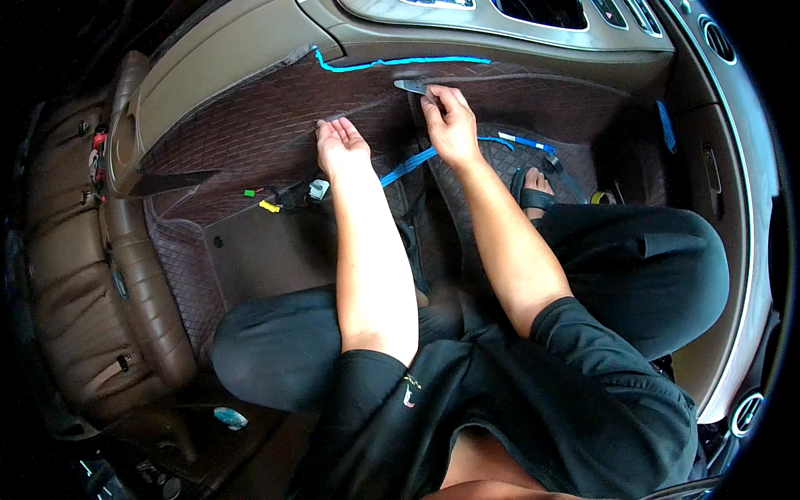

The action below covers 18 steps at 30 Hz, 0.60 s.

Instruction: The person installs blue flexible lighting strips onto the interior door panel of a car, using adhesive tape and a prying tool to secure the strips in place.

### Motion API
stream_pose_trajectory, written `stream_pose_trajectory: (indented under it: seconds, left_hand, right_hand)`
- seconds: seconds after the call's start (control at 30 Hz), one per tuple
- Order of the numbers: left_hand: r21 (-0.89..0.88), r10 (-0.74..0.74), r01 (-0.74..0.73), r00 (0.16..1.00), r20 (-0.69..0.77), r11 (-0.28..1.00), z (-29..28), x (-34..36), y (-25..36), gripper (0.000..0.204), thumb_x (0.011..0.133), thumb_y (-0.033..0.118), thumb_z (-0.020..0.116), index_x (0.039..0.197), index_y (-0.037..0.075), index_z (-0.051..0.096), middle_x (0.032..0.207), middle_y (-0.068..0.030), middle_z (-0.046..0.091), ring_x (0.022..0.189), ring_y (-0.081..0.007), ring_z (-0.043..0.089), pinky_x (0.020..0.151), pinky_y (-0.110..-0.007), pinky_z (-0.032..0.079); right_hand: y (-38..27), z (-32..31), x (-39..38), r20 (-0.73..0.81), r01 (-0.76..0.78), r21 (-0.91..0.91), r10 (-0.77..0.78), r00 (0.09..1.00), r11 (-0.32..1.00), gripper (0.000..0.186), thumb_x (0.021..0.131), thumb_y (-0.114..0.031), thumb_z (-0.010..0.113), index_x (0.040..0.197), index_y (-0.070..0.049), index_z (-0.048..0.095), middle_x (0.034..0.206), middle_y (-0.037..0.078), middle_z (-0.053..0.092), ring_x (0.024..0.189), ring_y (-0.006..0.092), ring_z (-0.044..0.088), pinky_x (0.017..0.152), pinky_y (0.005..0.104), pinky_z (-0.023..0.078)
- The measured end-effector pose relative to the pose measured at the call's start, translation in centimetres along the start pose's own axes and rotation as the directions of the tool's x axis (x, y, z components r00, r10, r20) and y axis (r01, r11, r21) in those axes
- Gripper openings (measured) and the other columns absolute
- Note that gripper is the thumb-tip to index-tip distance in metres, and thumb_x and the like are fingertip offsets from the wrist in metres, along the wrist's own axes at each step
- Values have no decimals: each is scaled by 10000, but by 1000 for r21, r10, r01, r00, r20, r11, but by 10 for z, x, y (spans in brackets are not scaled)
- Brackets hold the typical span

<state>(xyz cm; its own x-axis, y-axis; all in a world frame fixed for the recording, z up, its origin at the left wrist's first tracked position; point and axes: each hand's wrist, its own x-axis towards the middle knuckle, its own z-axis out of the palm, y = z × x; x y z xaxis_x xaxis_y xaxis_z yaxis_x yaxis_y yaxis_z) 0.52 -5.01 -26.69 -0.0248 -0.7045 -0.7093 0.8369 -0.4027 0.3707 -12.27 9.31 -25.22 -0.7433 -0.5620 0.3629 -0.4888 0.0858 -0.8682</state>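
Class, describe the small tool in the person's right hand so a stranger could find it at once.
Start at the dark quilted floor mat lining the car's footwell, under the tan dashboard panel. Near its top edge the right hand pinches a small flat grey tool, paler and stiffer than the bright blue line above.

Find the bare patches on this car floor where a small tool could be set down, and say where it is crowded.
Free: the smooth brown panel between the connectors and the left knee. Crowded: around the left hand, right hand, blue strap and sandalled foot.
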Motion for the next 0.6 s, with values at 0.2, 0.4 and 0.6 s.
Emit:
stream_pose_trajectory:
  seconds: [0.2, 0.4, 0.6]
  left_hand:
    - [-52, 115, -113, 993, 32, 992, -4, -11, -11, 419, 917, 51, 739, 1275, -6, 530, 1163, -140, 644, 1070, -207, 647, 962, -336, 578]
    - [-82, 186, -179, 979, 83, 980, -3, -18, -10, 506, 861, 1, 783, 1265, -7, 479, 1172, -149, 642, 1074, -215, 642, 960, -329, 577]
    - [-73, 218, -211, 971, 100, 975, 3, -23, -10, 578, 821, 78, 850, 1242, -24, 467, 1204, -155, 622, 1101, -211, 616, 970, -314, 550]
  right_hand:
    - [3, 1, -7, 74, 104, -33, -102, 992, 994, 229, 992, -155, 620, 1179, -36, 676, 1095, 161, 689, 1016, 323, 681, 882, 363, 525]
    - [-47, 16, -17, 174, -94, 108, 74, 982, 990, 267, 1060, -248, 525, 1164, -30, 638, 838, 97, 715, 805, 212, 701, 765, 337, 535]
    - [-76, 10, 1, 322, -202, 37, 180, 929, 979, 335, 1066, -328, 497, 1024, -21, 624, 754, 107, 705, 746, 246, 714, 708, 381, 535]
